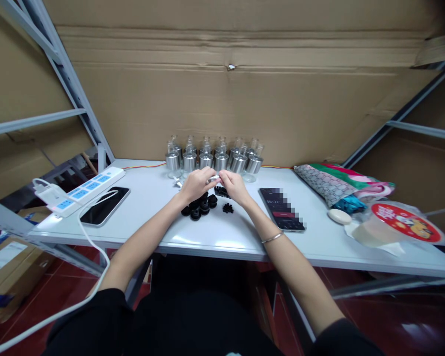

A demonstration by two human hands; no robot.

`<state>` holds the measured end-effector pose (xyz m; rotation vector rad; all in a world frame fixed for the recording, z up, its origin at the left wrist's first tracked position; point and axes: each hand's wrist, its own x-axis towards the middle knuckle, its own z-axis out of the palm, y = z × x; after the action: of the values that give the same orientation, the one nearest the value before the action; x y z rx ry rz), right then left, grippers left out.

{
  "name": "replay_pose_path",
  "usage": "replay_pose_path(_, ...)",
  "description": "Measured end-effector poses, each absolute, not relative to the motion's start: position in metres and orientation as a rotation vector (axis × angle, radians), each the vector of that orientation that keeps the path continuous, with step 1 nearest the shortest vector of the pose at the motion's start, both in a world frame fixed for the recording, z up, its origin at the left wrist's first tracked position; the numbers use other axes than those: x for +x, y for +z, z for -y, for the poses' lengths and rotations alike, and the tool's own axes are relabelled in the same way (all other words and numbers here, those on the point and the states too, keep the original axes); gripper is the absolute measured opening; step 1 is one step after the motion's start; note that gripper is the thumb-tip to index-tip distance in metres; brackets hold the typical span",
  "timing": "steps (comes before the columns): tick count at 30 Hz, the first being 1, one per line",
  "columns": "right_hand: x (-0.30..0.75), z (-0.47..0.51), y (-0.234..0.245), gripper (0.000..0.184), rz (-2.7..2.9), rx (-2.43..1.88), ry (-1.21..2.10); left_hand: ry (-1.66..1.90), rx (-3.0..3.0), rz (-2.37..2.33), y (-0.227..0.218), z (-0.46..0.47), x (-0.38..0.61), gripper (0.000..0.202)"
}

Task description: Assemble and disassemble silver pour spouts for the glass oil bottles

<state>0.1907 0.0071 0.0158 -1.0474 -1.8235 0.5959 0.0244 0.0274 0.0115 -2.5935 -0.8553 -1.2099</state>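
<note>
My left hand (198,186) and my right hand (234,188) meet over the middle of the table, fingers closed around a slim white piece (214,178). Its exact kind is too small to make out. Below my left hand lies a cluster of round black caps (203,205), partly covered by the hand. A small pile of tiny black parts (228,208) sits to the right of the caps, and more black pieces (220,191) show between my hands. Some white plastic pieces (177,182) rest left of my left hand. Behind stand several glass bottles (206,159) with silver metal sleeves.
A white power strip (91,190) with a plugged-in charger and a dark phone (106,206) lie at left. Another phone (282,210) is at right, then a patterned pouch (326,185), an oval white object (339,216) and a red-lidded plastic cup (378,232). Cardboard (244,99) backs the table.
</note>
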Motion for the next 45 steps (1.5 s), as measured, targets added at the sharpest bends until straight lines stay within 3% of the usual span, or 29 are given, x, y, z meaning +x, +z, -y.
replay_pose_path(4, 0.209, -0.010, 0.018, 0.057, 1.856, -1.042, 0.820, -1.214, -2.480, 0.793, 0.012, -0.028, 0.011, 0.033)
replay_pose_path(9, 0.235, -0.011, 0.022, 0.033, 1.941, -1.127, 1.262, -1.309, -2.480, 0.922, 0.008, -0.033, -0.005, 0.031)
replay_pose_path(16, 0.251, -0.017, 0.014, 0.023, 2.007, -1.349, 1.416, -1.390, -2.529, 1.030, 0.002, -0.039, -0.009, 0.028)
replay_pose_path(45, 0.250, -0.022, 0.004, 0.006, 1.958, -1.507, 1.404, -1.357, -2.521, 0.907, 0.000, -0.035, -0.003, 0.032)
